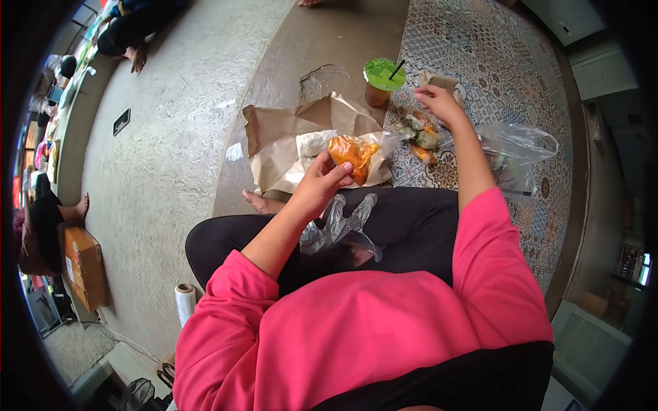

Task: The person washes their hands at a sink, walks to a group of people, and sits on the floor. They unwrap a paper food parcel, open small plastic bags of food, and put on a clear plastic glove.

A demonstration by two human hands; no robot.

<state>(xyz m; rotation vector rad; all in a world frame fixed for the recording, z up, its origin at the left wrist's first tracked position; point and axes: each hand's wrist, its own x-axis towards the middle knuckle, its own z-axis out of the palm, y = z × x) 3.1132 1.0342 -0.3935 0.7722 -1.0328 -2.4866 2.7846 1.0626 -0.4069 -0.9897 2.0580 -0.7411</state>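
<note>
My left hand (321, 183) grips a small clear bag of orange sauce (351, 157) above a sheet of brown paper (277, 130). On that paper lies a white block of food (315, 143), probably rice. My right hand (439, 103) is raised over the patterned floor, near a cup with a green lid and black straw (382, 79); its fingers are bent and whether they hold anything is too small to tell. Just below it lie vegetables and orange scraps (421, 135). A beige packet (439, 82) sits behind my right hand. Crumpled clear plastic (343, 222) rests on my lap.
A clear plastic bag (510, 154) lies at the right. At the left are a phone (122, 122) on the floor, a cardboard box (85, 267) and a roll of wrap (185, 303). Other people's feet and legs show at the left and top edges.
</note>
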